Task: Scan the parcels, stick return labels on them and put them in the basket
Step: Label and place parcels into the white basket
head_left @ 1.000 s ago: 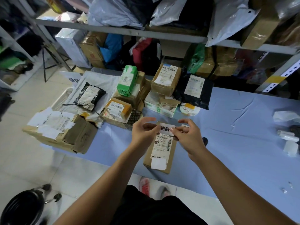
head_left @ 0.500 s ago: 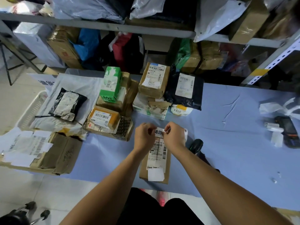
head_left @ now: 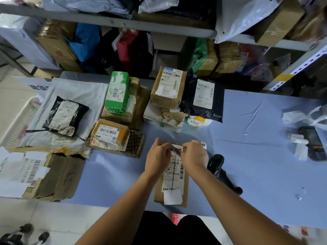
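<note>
Parcel depot or stockroom: metal shelving (head_left: 113, 23) crammed with packages, labelled parcels (head_left: 168, 86) on table (head_left: 256, 156), barcode scanner (head_left: 219, 167).

two hands are counted, the left hand (head_left: 156, 156) and the right hand (head_left: 193, 156), both at the far end of the flat brown parcel (head_left: 174, 195). one return label (head_left: 177, 149) is pinched between them. beyond that parcel one green box (head_left: 117, 92) is counted. two black bags are counted: a labelled black bag (head_left: 187, 103) beyond it and a crumpled black bag (head_left: 53, 112) well left. one barcode scanner (head_left: 218, 165) is seen just right of it, one handheld terminal (head_left: 314, 144) well right, and one large cardboard box (head_left: 60, 177) well left.
</note>
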Demonstrator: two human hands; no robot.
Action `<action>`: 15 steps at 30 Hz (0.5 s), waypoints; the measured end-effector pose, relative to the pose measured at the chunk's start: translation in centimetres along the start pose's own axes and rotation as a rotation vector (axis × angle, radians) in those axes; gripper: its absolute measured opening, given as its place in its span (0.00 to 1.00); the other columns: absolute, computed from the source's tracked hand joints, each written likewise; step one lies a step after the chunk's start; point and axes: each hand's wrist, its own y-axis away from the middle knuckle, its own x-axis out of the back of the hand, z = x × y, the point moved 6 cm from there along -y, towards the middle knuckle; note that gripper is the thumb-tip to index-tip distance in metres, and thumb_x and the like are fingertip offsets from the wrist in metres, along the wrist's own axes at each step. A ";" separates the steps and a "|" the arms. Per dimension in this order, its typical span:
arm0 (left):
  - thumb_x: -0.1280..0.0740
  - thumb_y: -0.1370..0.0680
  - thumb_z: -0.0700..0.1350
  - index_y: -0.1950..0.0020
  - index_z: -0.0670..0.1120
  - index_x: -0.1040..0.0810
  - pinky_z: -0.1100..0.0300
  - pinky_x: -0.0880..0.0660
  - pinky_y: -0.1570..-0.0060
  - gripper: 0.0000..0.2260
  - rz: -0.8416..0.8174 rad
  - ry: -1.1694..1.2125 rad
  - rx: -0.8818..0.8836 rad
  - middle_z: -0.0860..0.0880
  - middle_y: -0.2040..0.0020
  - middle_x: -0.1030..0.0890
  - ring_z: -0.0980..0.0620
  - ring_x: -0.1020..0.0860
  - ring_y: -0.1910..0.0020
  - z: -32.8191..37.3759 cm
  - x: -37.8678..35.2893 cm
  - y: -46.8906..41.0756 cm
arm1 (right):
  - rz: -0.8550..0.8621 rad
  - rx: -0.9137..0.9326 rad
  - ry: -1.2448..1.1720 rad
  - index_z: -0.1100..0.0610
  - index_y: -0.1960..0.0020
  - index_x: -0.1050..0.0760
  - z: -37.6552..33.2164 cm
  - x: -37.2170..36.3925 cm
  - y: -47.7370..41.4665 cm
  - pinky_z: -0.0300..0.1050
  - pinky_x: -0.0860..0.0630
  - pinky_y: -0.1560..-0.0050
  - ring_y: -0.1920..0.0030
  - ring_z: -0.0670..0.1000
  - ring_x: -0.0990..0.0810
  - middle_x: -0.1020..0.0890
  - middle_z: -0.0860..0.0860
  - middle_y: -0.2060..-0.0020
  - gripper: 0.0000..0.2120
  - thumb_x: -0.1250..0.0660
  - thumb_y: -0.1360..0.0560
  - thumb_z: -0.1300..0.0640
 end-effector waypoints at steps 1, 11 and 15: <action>0.31 0.24 0.41 0.50 0.48 0.15 0.56 0.26 0.64 0.06 -0.014 0.010 0.012 0.53 0.56 0.28 0.52 0.25 0.59 -0.3 -0.1 0.1 | 0.013 -0.013 0.006 0.48 0.41 0.18 0.4 0.1 0.0 0.46 0.26 0.51 0.44 0.57 0.20 0.22 0.52 0.39 0.11 0.31 0.22 0.51; 0.23 0.30 0.54 0.38 0.53 0.27 0.59 0.19 0.60 0.23 -0.060 0.377 0.534 0.54 0.58 0.21 0.58 0.20 0.60 -5.3 0.2 1.7 | 0.070 -0.081 -0.258 0.49 0.35 0.23 3.9 -0.3 1.8 0.48 0.20 0.54 0.49 0.52 0.19 0.19 0.49 0.46 0.16 0.34 0.22 0.49; 0.27 0.27 0.57 0.39 0.46 0.21 0.50 0.19 0.51 0.21 -0.147 0.299 0.556 0.50 0.52 0.16 0.51 0.17 0.53 -6.2 0.5 3.8 | -0.086 -0.175 -0.368 0.54 0.36 0.23 5.9 -2.1 3.4 0.52 0.18 0.51 0.51 0.52 0.17 0.16 0.49 0.48 0.27 0.32 0.26 0.37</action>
